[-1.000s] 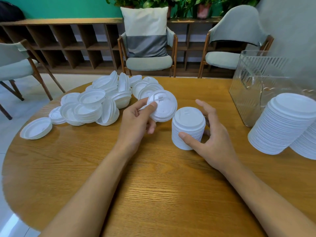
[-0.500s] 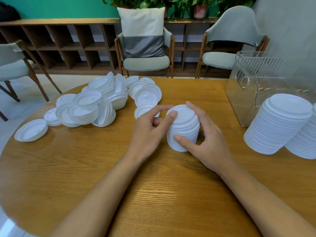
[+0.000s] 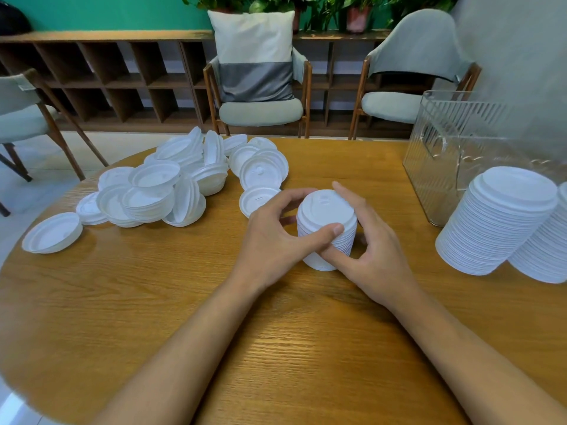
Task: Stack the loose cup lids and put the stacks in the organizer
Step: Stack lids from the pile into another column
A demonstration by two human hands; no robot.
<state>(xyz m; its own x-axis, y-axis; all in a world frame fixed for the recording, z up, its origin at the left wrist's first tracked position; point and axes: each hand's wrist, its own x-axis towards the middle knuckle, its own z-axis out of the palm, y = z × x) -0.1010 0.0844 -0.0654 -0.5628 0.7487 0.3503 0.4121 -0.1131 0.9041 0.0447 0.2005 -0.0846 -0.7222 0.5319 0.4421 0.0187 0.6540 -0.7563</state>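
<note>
Spreading past the bottom and side edges, the round wooden table (image 3: 122, 302) is only partly seen. One clear ribbed organizer (image 3: 435, 167) stands far right, its right part hazy and cut off. Before it sit two finished stacks: the tall stack (image 3: 497, 228) whole, the second tall stack (image 3: 549, 250) clipped by the edge. Far left, the loose lids (image 3: 171, 185) overlap too much to count. One short stack (image 3: 325, 216) stands at centre, clasped between left hand (image 3: 270, 240), thumb across its front, and right hand (image 3: 377, 250), fingers curled round its right side.

I record a round wooden counter (image 3: 276, 348); beyond it, a grey-cushioned wooden chair (image 3: 260, 113) bearing a white-and-grey pillow (image 3: 254, 56).
</note>
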